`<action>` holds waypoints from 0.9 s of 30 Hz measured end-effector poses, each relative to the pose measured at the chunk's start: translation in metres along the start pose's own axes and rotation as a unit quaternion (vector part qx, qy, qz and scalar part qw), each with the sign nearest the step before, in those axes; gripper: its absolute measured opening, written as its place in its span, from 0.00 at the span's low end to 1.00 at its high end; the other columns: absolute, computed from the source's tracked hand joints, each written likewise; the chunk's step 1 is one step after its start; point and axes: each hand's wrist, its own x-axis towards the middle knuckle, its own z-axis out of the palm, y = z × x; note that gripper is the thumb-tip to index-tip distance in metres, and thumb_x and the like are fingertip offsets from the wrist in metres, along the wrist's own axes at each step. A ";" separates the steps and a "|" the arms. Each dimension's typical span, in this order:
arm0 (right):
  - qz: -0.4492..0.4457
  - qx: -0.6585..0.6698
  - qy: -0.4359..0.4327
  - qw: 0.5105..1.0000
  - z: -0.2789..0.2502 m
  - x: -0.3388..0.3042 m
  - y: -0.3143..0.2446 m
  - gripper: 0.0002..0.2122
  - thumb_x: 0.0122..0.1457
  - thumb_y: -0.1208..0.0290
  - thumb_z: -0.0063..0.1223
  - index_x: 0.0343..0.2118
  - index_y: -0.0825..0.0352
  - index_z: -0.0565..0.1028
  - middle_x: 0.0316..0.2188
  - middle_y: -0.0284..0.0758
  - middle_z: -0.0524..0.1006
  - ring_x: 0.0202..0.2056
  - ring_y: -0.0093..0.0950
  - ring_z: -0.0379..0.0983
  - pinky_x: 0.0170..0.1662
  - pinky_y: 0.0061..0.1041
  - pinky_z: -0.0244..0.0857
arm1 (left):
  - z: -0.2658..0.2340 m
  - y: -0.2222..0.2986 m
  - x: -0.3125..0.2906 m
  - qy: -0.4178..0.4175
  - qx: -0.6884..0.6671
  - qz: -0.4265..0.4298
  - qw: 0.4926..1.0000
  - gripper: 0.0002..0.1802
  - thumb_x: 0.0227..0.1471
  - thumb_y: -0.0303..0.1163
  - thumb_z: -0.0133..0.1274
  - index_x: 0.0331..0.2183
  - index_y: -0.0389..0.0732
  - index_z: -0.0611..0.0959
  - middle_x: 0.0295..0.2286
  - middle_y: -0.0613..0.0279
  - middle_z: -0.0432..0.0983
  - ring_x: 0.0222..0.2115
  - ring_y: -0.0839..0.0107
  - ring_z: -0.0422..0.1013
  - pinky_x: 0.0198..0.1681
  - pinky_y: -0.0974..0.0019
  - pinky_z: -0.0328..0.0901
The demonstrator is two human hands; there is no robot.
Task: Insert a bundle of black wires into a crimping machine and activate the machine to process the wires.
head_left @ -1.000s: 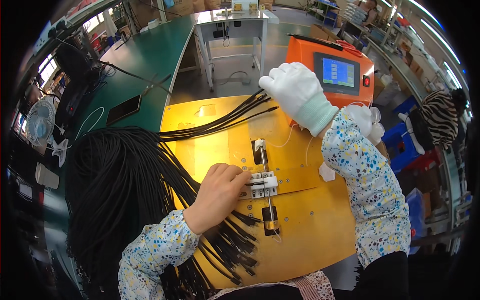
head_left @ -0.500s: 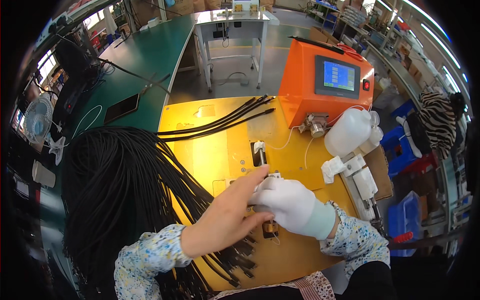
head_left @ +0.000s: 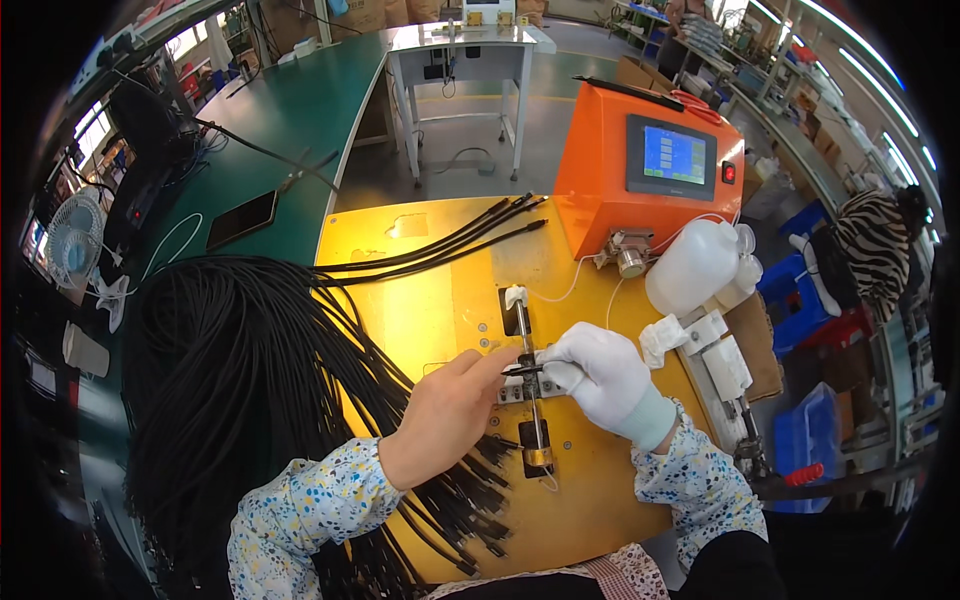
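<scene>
Bare, with its fingers pinched together, my left hand (head_left: 445, 412) grips a thin black cable (head_left: 522, 370). From the other side my right hand (head_left: 605, 378), in a white glove with a pale green cuff, closes thumb and finger on the same dark piece. Both hands hold it level over a small metal fixture (head_left: 510, 393) set in the yellow work plate (head_left: 590, 510). A slim metal rod (head_left: 536, 415) crosses this fixture, with a white wad at its far end and a brass-coloured cylinder (head_left: 538, 457) at its near end. Fingers hide the cable's ends.
A large bundle of black cables (head_left: 230, 370) lies to the left; several more cables (head_left: 440, 250) lie at the far side. An orange machine with a screen (head_left: 655, 150) stands back right, beside a white plastic bottle (head_left: 690, 265). A phone (head_left: 243, 218) rests on the green table (head_left: 300, 100).
My hands, clasped together before, have drawn apart. The black cable between them and the metal fixture beneath now show.
</scene>
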 end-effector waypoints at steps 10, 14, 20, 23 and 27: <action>-0.069 -0.126 0.010 0.990 0.005 0.004 0.009 0.03 0.50 0.72 0.57 0.27 0.61 0.74 0.23 0.34 0.72 0.30 0.36 0.70 0.34 0.33 0.61 | 0.009 -0.007 -0.005 -0.034 0.291 0.107 0.950 0.25 0.40 0.23 0.53 0.45 0.35 0.77 0.26 0.61 0.66 0.28 0.66 0.67 0.29 0.66 0.66; -0.115 -0.263 0.036 0.957 -0.018 0.047 0.024 0.01 0.49 0.73 0.55 0.24 0.60 0.75 0.21 0.32 0.71 0.30 0.35 0.70 0.35 0.32 0.61 | 0.010 -0.007 -0.006 -0.029 0.324 0.144 0.935 0.24 0.40 0.23 0.52 0.45 0.32 0.77 0.25 0.60 0.65 0.26 0.66 0.65 0.28 0.66 0.65; 0.044 -0.563 -0.148 0.812 0.008 0.156 0.058 0.06 0.51 0.75 0.51 0.30 0.65 0.80 0.31 0.33 0.80 0.38 0.30 0.75 0.42 0.26 0.63 | 0.010 -0.008 -0.005 -0.036 0.327 0.150 0.932 0.25 0.40 0.23 0.51 0.45 0.32 0.76 0.24 0.60 0.64 0.26 0.66 0.65 0.28 0.67 0.64; 0.120 -0.536 -0.201 0.811 0.013 0.172 0.054 0.08 0.52 0.75 0.50 0.33 0.68 0.80 0.35 0.36 0.80 0.41 0.31 0.75 0.42 0.28 0.65 | 0.012 -0.007 -0.003 -0.028 0.316 0.163 0.934 0.25 0.40 0.23 0.52 0.46 0.32 0.76 0.25 0.60 0.64 0.26 0.67 0.65 0.28 0.67 0.64; 0.083 -0.574 -0.256 0.773 0.012 0.186 0.061 0.10 0.52 0.75 0.49 0.37 0.66 0.78 0.38 0.35 0.79 0.40 0.32 0.76 0.39 0.33 0.69 | 0.009 -0.007 -0.004 -0.047 0.331 0.157 0.929 0.21 0.43 0.26 0.51 0.43 0.30 0.76 0.26 0.60 0.66 0.29 0.67 0.66 0.30 0.67 0.64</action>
